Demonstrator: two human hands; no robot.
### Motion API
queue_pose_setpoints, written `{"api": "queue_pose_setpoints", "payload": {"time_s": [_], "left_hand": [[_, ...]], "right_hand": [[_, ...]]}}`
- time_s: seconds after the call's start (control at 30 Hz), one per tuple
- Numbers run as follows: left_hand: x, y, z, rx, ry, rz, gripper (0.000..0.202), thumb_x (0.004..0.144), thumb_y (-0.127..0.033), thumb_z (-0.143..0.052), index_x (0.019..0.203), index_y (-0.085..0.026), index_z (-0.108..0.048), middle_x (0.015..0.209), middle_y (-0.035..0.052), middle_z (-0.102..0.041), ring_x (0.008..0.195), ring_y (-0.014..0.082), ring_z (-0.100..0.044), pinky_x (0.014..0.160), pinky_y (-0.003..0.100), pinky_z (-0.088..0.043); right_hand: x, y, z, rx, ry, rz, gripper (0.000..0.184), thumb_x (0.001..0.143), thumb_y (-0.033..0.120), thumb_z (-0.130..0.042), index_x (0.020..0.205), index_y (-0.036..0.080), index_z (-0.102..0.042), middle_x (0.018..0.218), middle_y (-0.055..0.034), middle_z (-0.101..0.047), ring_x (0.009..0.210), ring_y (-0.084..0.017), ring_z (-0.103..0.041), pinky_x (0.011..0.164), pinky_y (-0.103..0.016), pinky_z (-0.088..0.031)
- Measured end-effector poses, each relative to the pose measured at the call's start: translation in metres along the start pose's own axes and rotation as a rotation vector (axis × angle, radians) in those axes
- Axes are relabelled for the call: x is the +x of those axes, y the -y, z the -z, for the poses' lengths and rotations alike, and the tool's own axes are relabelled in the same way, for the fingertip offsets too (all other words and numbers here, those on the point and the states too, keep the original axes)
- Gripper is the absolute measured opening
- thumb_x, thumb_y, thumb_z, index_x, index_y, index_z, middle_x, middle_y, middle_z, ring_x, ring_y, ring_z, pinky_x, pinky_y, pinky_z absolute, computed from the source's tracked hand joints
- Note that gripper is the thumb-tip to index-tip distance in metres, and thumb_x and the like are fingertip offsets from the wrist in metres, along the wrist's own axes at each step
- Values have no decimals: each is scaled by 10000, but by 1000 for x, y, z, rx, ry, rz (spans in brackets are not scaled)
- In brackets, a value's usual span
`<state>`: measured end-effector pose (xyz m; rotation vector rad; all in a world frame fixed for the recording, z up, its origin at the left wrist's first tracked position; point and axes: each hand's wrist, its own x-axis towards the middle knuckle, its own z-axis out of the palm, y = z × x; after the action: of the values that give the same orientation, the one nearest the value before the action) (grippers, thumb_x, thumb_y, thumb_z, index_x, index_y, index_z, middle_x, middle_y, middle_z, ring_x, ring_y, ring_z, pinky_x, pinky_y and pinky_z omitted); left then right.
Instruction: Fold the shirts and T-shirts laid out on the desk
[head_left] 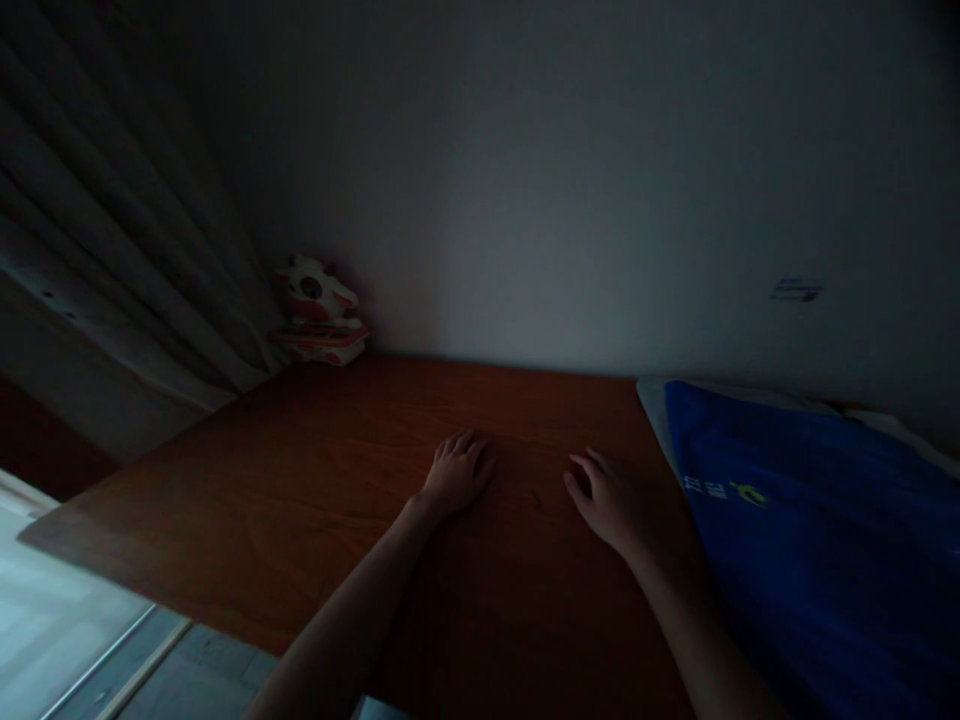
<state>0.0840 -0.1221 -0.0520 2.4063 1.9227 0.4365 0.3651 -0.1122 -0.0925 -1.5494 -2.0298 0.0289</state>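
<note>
My left hand (459,474) rests palm down on the brown wooden tabletop (300,470), its fingers a little spread and nothing in them. To its right, my right hand (606,500) is turned on its side over the same wood, thumb and fingers loosely curved with a gap between them. No object shows in that gap. A stretch of bare wood separates the two hands. Nearest to my right hand lies a blue cloth (810,530) with a small yellow and white print. The room is dim.
A white and red cow-shaped toy (319,310) stands at the far left corner by the wall (525,200). Grey curtains (112,200) hang on the left. Some pale cloth (654,410) shows under the blue one. The floor (202,670) is visible past the table's left edge.
</note>
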Motion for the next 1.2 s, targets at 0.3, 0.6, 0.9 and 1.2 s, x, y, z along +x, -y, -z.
{"api": "queue_pose_setpoints", "payload": {"time_s": [0.3,0.6,0.9,1.2], "left_hand": [[0,3,-4,-30,-34,-23,485,1002,-458,-432,1376,-195,-595,1511,157,-515,1387,345,-464,1162,530,-351],[0,2,-4,-17,-42,-24,490,1004,-465,-435,1369,-183,-602,1496,164,-529,1382,348,-473,1154,527,-369],[2,5,-6,-18,-56,-29,482,993,-449,-437,1356,-185,-613,1496,163,-533,1365,345,-494,1142,528,-383],[12,16,-13,0,-63,-51,545,958,-502,-391,1331,-192,-639,1449,148,-581,1290,356,-560,1093,538,-418]], "right_hand": [[0,-1,-1,26,11,-8,471,961,443,-420,1227,150,-674,1394,-205,-590,1320,-344,-535,1099,-527,-419],[1,0,1,2,11,0,440,953,439,-444,1215,179,-683,1382,-177,-607,1307,-329,-552,1100,-508,-429],[0,3,3,77,-53,-10,367,942,394,-494,1172,187,-691,1342,-164,-631,1273,-311,-576,1099,-501,-437],[-8,27,29,88,-53,-21,318,933,202,-472,1200,174,-643,1168,-124,-685,1102,-236,-642,981,-384,-507]]}}
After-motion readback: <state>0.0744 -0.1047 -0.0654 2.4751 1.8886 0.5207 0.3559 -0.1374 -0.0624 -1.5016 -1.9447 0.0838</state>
